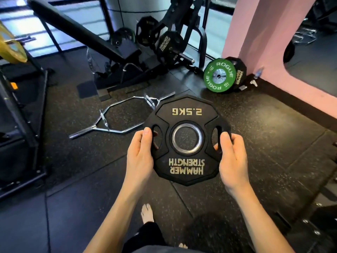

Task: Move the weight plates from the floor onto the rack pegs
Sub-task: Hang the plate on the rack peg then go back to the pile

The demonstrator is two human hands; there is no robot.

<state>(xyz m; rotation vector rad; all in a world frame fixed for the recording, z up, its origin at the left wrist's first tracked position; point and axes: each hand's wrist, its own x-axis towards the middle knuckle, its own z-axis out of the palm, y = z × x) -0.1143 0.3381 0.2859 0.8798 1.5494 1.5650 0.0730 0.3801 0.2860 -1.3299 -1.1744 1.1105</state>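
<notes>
Chrome hex bar lies on the rubber floor at left. In front of it the left hand curls its fingers round the left edge of a plate, thumb on the face beside a grip slot. Held off the floor at mid-frame, the plate is black, many-sided, with a steel ring at its hole and gold upside-down lettering: "2.5KG", "HAMMER STRENGTH". The right hand grips the right edge likewise. Farther right, a green plate leans by the pink wall.

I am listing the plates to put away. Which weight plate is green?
The Rogue plate standing on the floor by the pink wall. It alone is green; the 2.5 kg plate held by the left hand and right hand is black.
</notes>
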